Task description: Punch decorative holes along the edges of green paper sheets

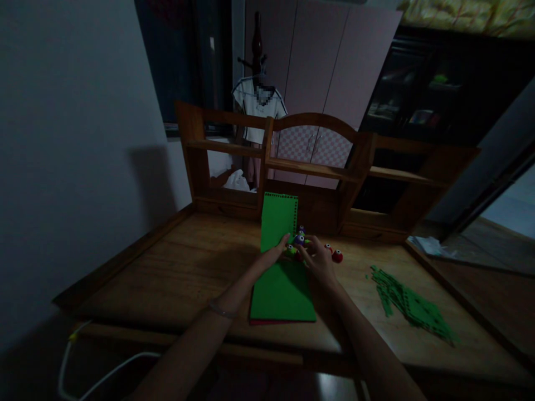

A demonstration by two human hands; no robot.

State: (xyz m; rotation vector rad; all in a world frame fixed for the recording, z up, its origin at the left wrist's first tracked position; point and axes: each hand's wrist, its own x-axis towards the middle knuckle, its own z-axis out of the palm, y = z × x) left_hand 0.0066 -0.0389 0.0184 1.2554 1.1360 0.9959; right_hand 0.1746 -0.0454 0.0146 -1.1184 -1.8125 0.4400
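In the middle of the desk, my two hands meet over a cluster of small round toy balls with eyes. My left hand (276, 253) is closed at the cluster's left side, against a green eyed ball (290, 250), with its thumb raised. The thumb and fingers of my right hand (321, 260) curl around a purple eyed ball (299, 240) from the right. Part of a red ball shows between the hands; the fingers partly hide the cluster. Beneath them lies a long green foam sheet (282, 292), its far part (279, 217) edged with punched holes.
Two red eyed balls (337, 256) rest right of my right hand. Green perforated scraps and strips (418, 306) lie on the desk's right side. A wooden shelf unit (311, 164) rises along the back edge. A white cable (112, 367) hangs at the front left.
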